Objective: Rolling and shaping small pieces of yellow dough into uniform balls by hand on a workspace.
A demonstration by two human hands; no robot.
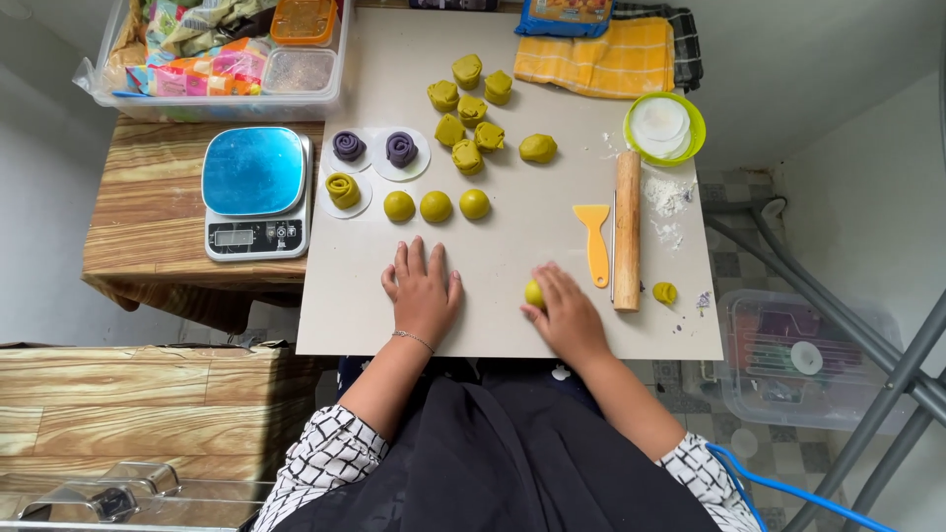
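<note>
The grey work board [512,246] fills most of the view, laid over a wood-grain table [148,207] w/ a clear plastic bin [108,89] of coloured packets at the far left corner and a yellow cloth [596,54] at the far edge. On the table just left of the board sits a blue-topped kitchen scale [254,187]. On the board's right side a wooden rolling pin [628,232] lies lengthwise, a yellow plastic scraper [593,241] just beside it, and a green bowl [695,113] of white paper rounds beyond its far end. A cluster of folded green dough pieces [468,118] sits far-centre; nearer, three smooth green balls [436,206] in a row, and two purple rosettes [374,148] plus one green rosette [343,189] on paper rounds. The left hand [422,294] lies flat on the board, fingers spread and open, holding nothing. The right hand [567,313] cups over a small green dough ball [533,293] near the front edge, fingers curved loosely around it, ball touching the board; how firm the grip is, can't tell. Judging by this, the step in hand looks like rolling a portion round under the palm. Next move prob. calls for light, even circular pressure, so the ball doesn't flatten, w/ the left hand steadying the board.
</note>
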